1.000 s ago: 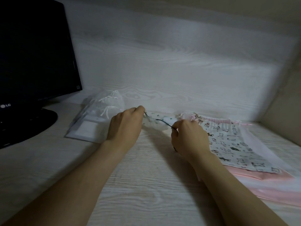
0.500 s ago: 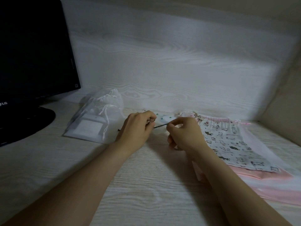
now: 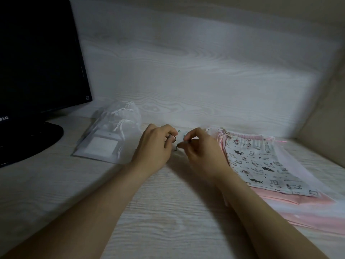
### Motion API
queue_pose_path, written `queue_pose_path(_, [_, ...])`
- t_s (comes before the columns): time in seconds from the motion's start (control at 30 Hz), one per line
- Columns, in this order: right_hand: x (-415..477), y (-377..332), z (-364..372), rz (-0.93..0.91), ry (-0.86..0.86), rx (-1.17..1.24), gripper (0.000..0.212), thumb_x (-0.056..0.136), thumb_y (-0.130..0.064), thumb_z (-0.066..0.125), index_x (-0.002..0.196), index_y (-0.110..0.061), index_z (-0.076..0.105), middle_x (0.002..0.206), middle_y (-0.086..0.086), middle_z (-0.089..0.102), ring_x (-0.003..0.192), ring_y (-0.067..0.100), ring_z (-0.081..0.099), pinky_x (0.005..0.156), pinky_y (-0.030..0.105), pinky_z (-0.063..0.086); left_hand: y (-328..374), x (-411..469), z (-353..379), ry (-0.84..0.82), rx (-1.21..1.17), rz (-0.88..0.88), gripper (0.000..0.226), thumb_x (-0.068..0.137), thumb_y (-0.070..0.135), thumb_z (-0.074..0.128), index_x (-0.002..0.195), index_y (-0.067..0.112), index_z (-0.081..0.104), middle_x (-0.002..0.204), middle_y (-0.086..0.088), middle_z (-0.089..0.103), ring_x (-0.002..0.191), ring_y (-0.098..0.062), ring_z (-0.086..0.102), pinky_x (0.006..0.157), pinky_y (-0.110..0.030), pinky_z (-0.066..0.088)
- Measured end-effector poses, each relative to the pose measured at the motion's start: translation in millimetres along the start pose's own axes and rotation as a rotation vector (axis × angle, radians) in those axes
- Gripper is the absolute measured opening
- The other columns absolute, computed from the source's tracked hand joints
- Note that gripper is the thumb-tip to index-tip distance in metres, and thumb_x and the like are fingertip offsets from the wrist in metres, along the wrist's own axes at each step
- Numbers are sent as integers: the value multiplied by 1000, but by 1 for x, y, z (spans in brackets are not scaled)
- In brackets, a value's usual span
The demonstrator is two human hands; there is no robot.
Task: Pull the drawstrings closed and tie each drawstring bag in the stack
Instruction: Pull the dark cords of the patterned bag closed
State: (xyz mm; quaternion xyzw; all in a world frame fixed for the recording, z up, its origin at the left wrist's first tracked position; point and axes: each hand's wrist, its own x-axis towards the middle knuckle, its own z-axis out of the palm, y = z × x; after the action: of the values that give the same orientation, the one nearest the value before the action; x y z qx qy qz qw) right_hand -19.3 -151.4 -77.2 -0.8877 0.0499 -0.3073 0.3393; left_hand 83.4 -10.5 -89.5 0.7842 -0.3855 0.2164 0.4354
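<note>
Nearest is bare tabletop [image 3: 149, 212] with both forearms reaching across it. The left hand [image 3: 155, 146] and right hand [image 3: 203, 152] almost touch over a small speckled bag [image 3: 182, 134], which lies flat between them and is mostly hidden.

The left fingers [image 3: 170, 137] are curled in, and the thin dark drawstring [image 3: 175, 147] looks hooked round one of them. The right fingers [image 3: 184, 144] are pinched on the cord's other end.

My read on handling: the bag is super light, floppy cloth and the cord is limp and a bit slippery. I'd hold the cord itself close to the bag's mouth with fingertips. Grabbing the fabric just drags the whole bag along.

Just right of the hands is the stack, with a cat-print bag [image 3: 261, 165] on top of pink bags [image 3: 302, 202]. Further back on the left is a pile of sheer white bags [image 3: 112, 139] with their cords drawn, and a dark monitor [image 3: 37, 62] sits at far left.

Compared with half a second ago, the cord was stretched straight between the hands. Now the hands have closed in and it's slack and curled, so I'd guess a knot is being formed.
</note>
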Motion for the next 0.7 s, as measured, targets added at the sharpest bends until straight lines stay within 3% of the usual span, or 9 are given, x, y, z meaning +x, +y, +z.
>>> queue_pose_path(0.1, [-3, 2, 3, -30, -126, -61, 16, 93, -8, 55, 101, -22, 54, 83, -7, 76, 76, 11, 70, 72, 35, 54, 7, 1, -4, 46, -102, -83, 33, 98, 9, 64, 127, 25, 59, 87, 10, 71, 88, -11, 67, 85, -36, 56])
queue_pose_path(0.27, [-3, -2, 1, -40, -145, -75, 17, 91, -6, 54, 103, -19, 54, 78, -4, 74, 69, 7, 65, 65, 24, 46, 13, 4, -8, 190, -77, -195, 21, 94, 14, 64, 107, 24, 52, 70, 7, 66, 72, -18, 66, 73, -44, 56])
queue_pose_path(0.37, [-4, -5, 0, -57, -129, -60, 13, 89, -12, 55, 98, -21, 56, 74, 0, 75, 67, 10, 68, 66, 35, 52, 16, 5, -12, 221, -16, -240, 17, 94, 16, 60, 103, 24, 49, 71, 2, 64, 72, -24, 63, 67, -42, 53])
queue_pose_path(0.53, [-4, -7, -1, -27, -110, -12, 9, 87, -17, 62, 93, -25, 61, 75, -2, 76, 68, 13, 72, 72, 44, 59, 22, 14, -17, 133, -535, -558, 20, 88, 13, 64, 105, 25, 61, 86, -3, 74, 73, -16, 66, 70, -33, 51])
queue_pose_path(0.7, [-4, -8, -3, -10, -149, 4, 11, 82, -20, 69, 89, -25, 63, 77, -2, 77, 67, 15, 73, 73, 48, 60, 34, 12, -23, 123, -848, -544, 10, 97, 5, 71, 107, 7, 72, 90, -8, 80, 74, -15, 76, 72, -26, 63])
